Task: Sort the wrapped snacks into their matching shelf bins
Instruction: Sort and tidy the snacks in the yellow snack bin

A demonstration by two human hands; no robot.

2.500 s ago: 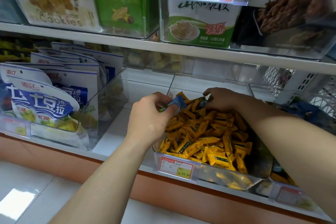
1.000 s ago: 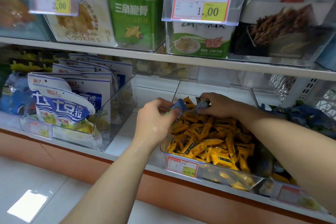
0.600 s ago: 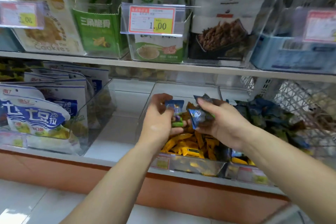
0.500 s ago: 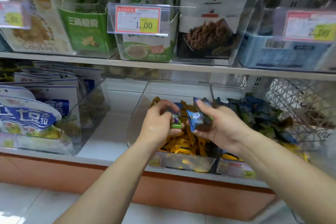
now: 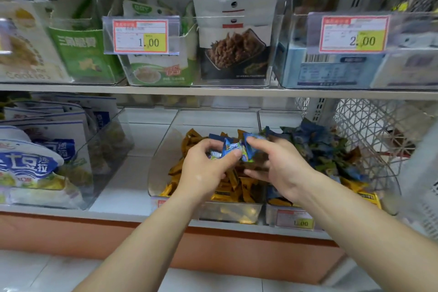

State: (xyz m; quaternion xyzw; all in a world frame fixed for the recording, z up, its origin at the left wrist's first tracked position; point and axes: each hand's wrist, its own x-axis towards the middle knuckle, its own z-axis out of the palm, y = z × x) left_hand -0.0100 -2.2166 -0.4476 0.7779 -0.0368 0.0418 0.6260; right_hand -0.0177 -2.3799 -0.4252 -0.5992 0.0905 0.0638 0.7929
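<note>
My left hand (image 5: 203, 170) and right hand (image 5: 282, 168) pinch crinkly blue snacks (image 5: 231, 147) over a clear bin (image 5: 163, 159); shelf gap (image 5: 128, 180) at nine o'clock.

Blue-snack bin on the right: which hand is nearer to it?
Right. The right hand, pinching a blue snack, is at the blue-snack bin's left side; the left hand, gripping a second blue snack, is further left over the yellow-snack bin.

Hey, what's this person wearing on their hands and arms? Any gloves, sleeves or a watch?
Nothing is worn that shows. The left hand and right hand have no gloves, and no ring shows on the fingers in view. The left forearm and right forearm are uncovered down to the frame's edge, with no sleeve, watch or wristband in sight.
</note>
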